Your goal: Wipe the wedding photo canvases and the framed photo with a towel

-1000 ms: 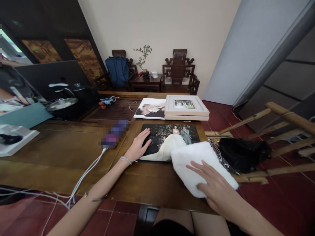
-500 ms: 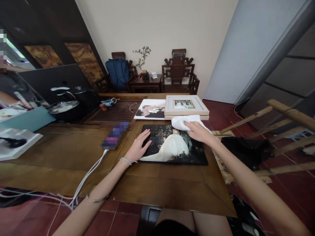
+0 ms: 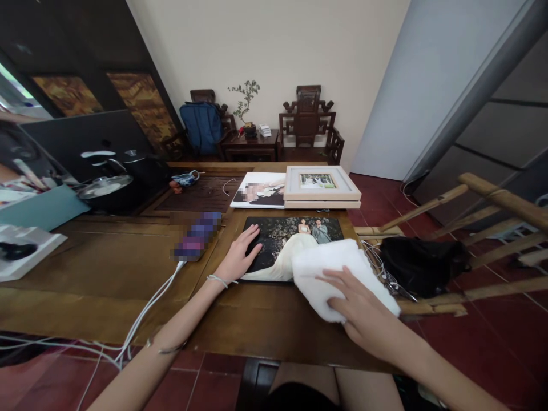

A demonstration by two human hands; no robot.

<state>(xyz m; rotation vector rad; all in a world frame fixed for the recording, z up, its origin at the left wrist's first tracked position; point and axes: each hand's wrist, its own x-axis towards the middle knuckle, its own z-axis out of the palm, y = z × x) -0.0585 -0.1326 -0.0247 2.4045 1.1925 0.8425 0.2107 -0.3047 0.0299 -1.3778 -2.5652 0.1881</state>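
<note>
While the left hand (image 3: pixel 237 258), thumb spread from its fingers, touched the left end of the wedding photo panel (image 3: pixel 274 242), lying lengthwise left-to-right on the wooden surface (image 3: pixel 257 319), the right hand's (image 3: pixel 362 305) splayed fingers rested on a white towel (image 3: pixel 321 260) covering its near right corner.

Pale left-wrist bracelet (image 3: pixel 221 280), thin dark forearm bangle (image 3: pixel 173 349), black clothing (image 3: pixel 293 398)
</note>
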